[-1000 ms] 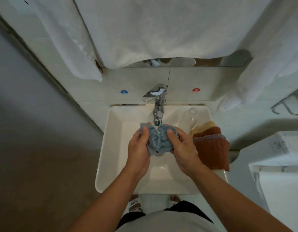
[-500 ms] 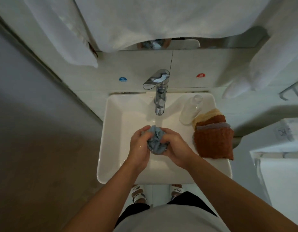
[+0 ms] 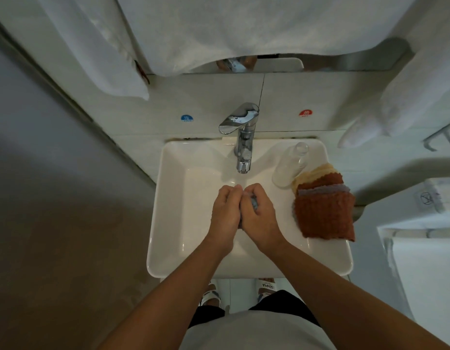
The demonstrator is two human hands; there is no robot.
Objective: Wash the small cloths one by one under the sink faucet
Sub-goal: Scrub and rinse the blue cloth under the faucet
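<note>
Dim bathroom, light-grey tiled wall (image 3: 319, 102) behind the basin, with a blue cold sticker (image 3: 187, 118) and a red hot sticker (image 3: 305, 113) on it, and a mirror strip (image 3: 345, 64) above, mostly covered by hanging white towels (image 3: 218, 29). Plain grey partition (image 3: 29, 122) at left, brownish floor (image 3: 54, 248) below it. At right a white toilet cistern (image 3: 426, 248) and a metal rack (image 3: 443, 137), partly cut off by the frame edge.
</note>
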